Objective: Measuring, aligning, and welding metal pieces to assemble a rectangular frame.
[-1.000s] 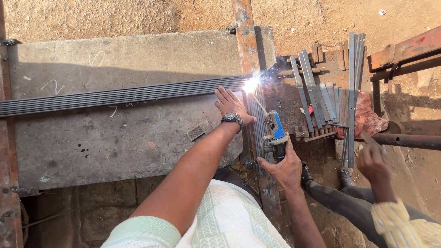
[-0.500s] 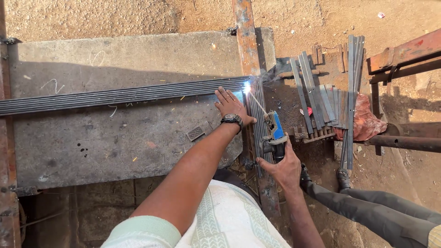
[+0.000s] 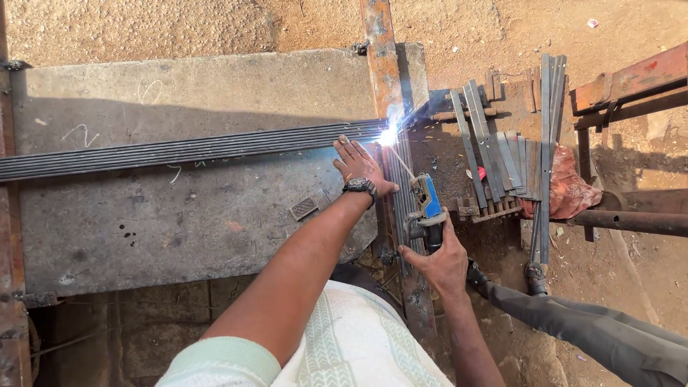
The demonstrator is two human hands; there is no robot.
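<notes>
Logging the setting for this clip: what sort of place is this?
Most likely an open-air metal welding yard: a welding arc sparks at long steel bars on a slab, cut steel strips lie on dirt ground.

Harsh sunlight fell across a bare sandy dirt ground [image 3: 215, 21] along the top of the frame, while a worn grey metal work slab [image 3: 143, 222] filled the left and centre. A rusty orange steel frame [image 3: 631, 79] stood at upper right, casting long shadows; loose grey flat steel strips [image 3: 502, 154] lay beside it.
</notes>
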